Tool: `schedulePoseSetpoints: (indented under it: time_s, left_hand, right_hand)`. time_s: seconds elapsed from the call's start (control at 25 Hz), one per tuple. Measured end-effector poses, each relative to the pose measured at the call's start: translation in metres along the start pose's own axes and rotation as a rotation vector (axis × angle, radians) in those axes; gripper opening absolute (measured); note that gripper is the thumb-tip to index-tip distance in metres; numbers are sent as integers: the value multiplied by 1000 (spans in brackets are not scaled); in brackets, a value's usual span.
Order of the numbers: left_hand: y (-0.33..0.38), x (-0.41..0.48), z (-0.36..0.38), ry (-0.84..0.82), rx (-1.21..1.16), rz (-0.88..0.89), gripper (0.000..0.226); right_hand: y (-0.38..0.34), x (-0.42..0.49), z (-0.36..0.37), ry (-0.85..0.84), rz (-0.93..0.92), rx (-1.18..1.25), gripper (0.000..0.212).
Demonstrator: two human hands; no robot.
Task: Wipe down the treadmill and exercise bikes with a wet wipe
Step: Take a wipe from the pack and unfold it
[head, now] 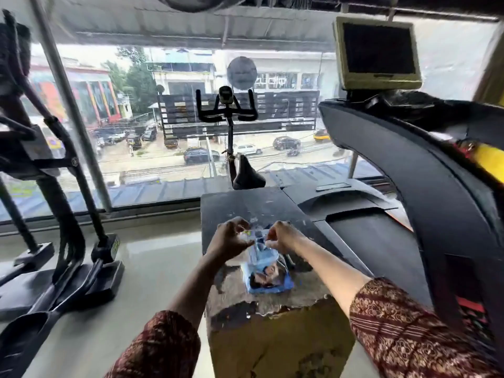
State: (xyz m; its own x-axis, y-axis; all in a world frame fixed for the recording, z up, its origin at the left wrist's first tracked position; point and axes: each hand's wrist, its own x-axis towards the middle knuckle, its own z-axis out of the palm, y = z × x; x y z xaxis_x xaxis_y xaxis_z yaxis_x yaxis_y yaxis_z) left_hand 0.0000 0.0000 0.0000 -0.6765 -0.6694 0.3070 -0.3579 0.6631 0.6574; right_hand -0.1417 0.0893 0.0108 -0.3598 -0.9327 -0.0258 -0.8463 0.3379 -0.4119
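While the wipe pack (268,276) stands on a worn block (272,336) beside the treadmill (379,241), its top is pinched by the left hand (231,240) and the right hand (283,236), close together.

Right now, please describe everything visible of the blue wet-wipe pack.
The blue soft-plastic pack of wet wipes bears a blurred printed picture. Its near end rests on the worn, chipped grey block, its far end raised. The left hand and the right hand pinch that far end. Whether it is open, I cannot tell.
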Motion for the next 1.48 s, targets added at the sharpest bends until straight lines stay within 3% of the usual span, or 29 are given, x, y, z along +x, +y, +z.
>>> schedulePoseSetpoints:
  time_s: [0.16,0.36,1.04,1.16,1.48]
  left_hand:
    - [-24,26,9,-10,-18,17,30]
    - [-41,47,15,-20,-30,1,31]
    - [-26,54,8,63,46,-58,36]
    - [-22,53,6,79,42,-63,34]
    - [-17,44,2,94,47,-68,34]
  right_hand:
    - [4,22,11,-34,54,-61,16]
    - [3,43,9,-103,-57,-161,21]
    - [6,51,-8,-209,-181,-313,23]
    - [9,51,-12,-213,-173,-237,26]
    - [16,50,-12,-15,-98,160,15]
